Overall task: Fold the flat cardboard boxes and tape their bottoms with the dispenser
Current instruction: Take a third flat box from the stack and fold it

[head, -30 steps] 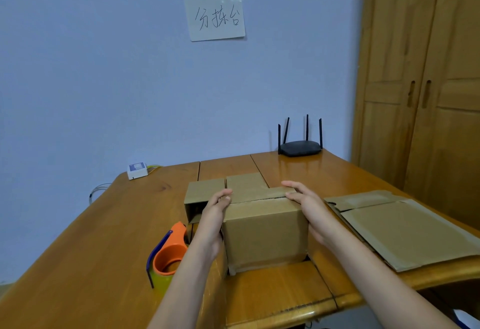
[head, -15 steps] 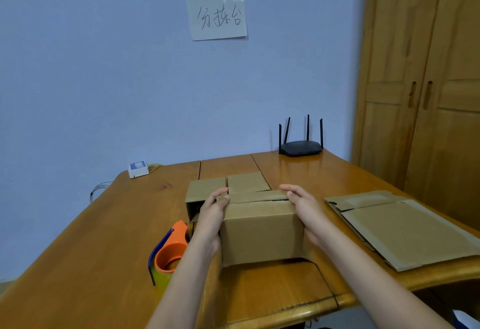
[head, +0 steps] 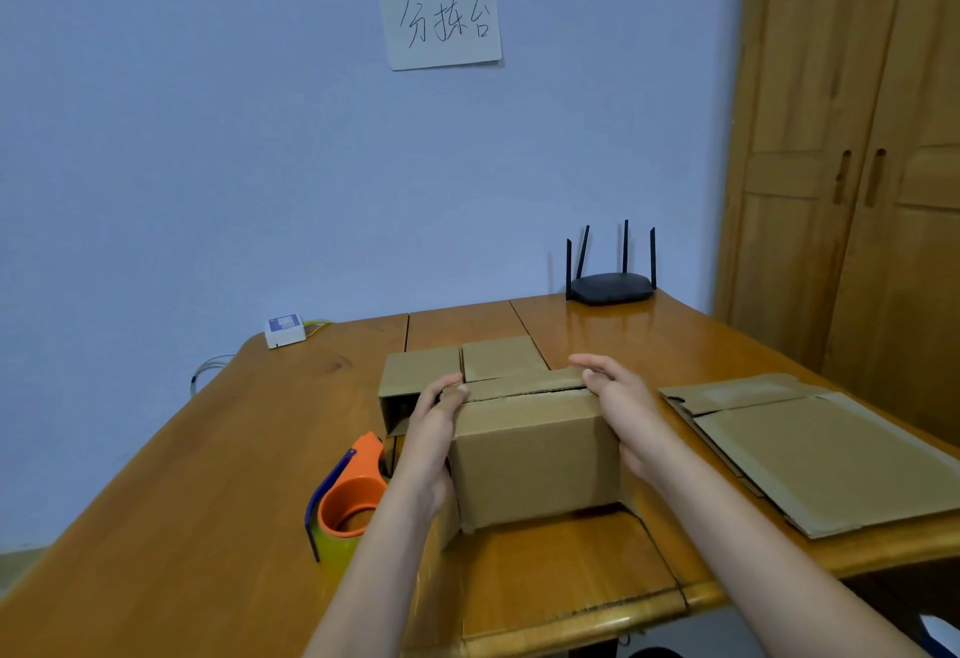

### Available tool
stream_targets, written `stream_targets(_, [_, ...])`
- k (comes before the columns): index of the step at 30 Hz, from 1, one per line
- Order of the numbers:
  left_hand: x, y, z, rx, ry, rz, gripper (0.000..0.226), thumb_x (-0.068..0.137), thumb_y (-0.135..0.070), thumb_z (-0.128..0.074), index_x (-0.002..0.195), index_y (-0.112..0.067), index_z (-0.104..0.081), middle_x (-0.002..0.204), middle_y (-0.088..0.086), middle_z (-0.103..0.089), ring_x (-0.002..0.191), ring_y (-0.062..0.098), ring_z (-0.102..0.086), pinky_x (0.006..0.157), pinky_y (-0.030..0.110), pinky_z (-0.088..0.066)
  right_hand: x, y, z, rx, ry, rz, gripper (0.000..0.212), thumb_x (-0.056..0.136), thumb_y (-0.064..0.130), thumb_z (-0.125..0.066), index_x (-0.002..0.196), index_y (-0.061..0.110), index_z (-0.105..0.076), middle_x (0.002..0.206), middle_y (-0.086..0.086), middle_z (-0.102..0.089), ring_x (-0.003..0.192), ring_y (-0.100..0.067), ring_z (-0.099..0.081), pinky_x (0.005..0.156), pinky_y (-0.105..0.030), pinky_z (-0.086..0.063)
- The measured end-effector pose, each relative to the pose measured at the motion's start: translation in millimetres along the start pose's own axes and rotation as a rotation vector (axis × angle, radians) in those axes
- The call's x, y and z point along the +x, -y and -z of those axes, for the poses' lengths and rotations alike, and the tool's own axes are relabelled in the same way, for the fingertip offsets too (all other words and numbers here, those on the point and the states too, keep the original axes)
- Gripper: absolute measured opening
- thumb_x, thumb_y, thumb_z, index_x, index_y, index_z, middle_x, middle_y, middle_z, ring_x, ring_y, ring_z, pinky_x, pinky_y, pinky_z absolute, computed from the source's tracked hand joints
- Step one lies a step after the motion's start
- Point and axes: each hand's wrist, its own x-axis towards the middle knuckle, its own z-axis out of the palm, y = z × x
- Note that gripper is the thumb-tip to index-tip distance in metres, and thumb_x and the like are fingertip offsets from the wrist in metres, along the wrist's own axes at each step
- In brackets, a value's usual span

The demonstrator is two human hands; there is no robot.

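A brown cardboard box (head: pixel 535 460) stands near the table's front edge, its two top flaps folded down and meeting at a dark seam. My left hand (head: pixel 431 439) lies against the box's left side with its fingertips on the top flaps. My right hand (head: pixel 618 408) presses the right side, fingers stretched along the top edge. An orange tape dispenser (head: pixel 348 496) with a yellowish roll sits just left of my left wrist. A stack of flat cardboard boxes (head: pixel 821 455) lies at the right.
Two more folded boxes (head: pixel 421 377) stand right behind the one I touch. On the wooden table (head: pixel 218 475) a black router (head: pixel 610 286) sits at the back and a small white device (head: pixel 284 330) at the back left. A wooden wardrobe (head: pixel 857 190) stands to the right.
The top flaps have been pressed flatter and now meet at a seam. Both hands have shifted slightly along the box's top edges; the box has barely moved.
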Motion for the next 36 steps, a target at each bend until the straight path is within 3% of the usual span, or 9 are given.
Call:
stream_targets(8, [1,6,12,0.012,-0.021,0.017,0.026,0.097,-0.027,-0.058,0.122,-0.033,-0.062,0.118,0.006,-0.061,0.1,0.025,-0.061,0.068,0.033,-0.052,-4,-10,-9,-0.042,0.035,-0.015,0.029,0.105,0.02,-0.043,0.118,0.032,-0.066,0.133,0.003,-0.056,0.126,-0.02,-0.048,0.111,-0.047,-0.039])
stream_targets(15, [0,20,24,0.013,-0.024,0.093,0.031,0.098,-0.026,-0.058,0.128,-0.02,-0.059,0.118,0.01,-0.067,0.106,0.028,-0.063,0.078,0.036,-0.053,-7,-25,-11,-0.021,0.096,-0.099,0.03,0.104,0.024,-0.046,0.126,0.036,-0.062,0.136,0.003,-0.054,0.127,-0.022,-0.049,0.11,-0.047,-0.04])
stream_targets(19, [-2,24,24,0.028,-0.032,0.068,0.025,0.099,-0.024,-0.056,0.123,-0.022,-0.062,0.116,0.01,-0.068,0.105,0.027,-0.064,0.082,0.037,-0.055,-3,-23,-5,0.05,0.136,-0.209,0.034,0.104,0.022,-0.048,0.136,0.028,-0.058,0.134,-0.005,-0.056,0.117,-0.024,-0.054,0.103,-0.041,-0.046])
stream_targets(22, [-4,23,25,0.051,-0.025,0.057,0.024,0.1,-0.024,-0.054,0.122,-0.023,-0.062,0.115,0.008,-0.067,0.104,0.026,-0.064,0.075,0.033,-0.053,-5,-27,-9,0.006,0.113,-0.195,0.034,0.103,0.034,-0.048,0.135,0.029,-0.057,0.134,0.0,-0.057,0.122,-0.023,-0.053,0.109,-0.047,-0.042])
stream_targets(25, [-1,21,25,0.123,-0.021,0.06,0.023,0.1,-0.023,-0.053,0.122,-0.024,-0.062,0.117,0.008,-0.066,0.106,0.026,-0.062,0.083,0.036,-0.054,-10,-31,-14,-0.022,0.064,-0.171,0.037,0.102,0.045,-0.047,0.135,0.031,-0.057,0.132,0.005,-0.058,0.125,-0.021,-0.051,0.111,-0.049,-0.039])
stream_targets(29, [3,20,20,0.273,-0.058,0.022,0.035,0.103,-0.023,-0.047,0.137,-0.019,-0.052,0.132,0.006,-0.056,0.118,0.024,-0.052,0.102,0.039,-0.043,-11,-32,-15,0.008,0.024,-0.171,0.03,0.102,0.037,-0.048,0.127,0.03,-0.064,0.129,0.002,-0.062,0.122,-0.023,-0.054,0.109,-0.05,-0.041])
stream_targets(33, [-1,24,8,0.283,-0.138,0.012,0.039,0.101,-0.029,-0.047,0.139,-0.02,-0.048,0.124,-0.001,-0.051,0.117,0.021,-0.045,0.099,0.036,-0.035,-13,-28,-18,0.032,-0.029,-0.182,0.03,0.104,0.028,-0.048,0.129,0.024,-0.064,0.13,-0.001,-0.061,0.122,-0.025,-0.053,0.109,-0.048,-0.042])
stream_targets(36, [-1,26,8,0.236,-0.164,0.02,0.04,0.098,-0.034,-0.053,0.136,-0.022,-0.054,0.128,-0.001,-0.057,0.12,0.022,-0.049,0.103,0.039,-0.039,-12,-27,-19,0.049,-0.051,-0.188,0.03,0.104,0.026,-0.048,0.129,0.023,-0.064,0.134,-0.002,-0.059,0.127,-0.025,-0.05,0.111,-0.048,-0.039])
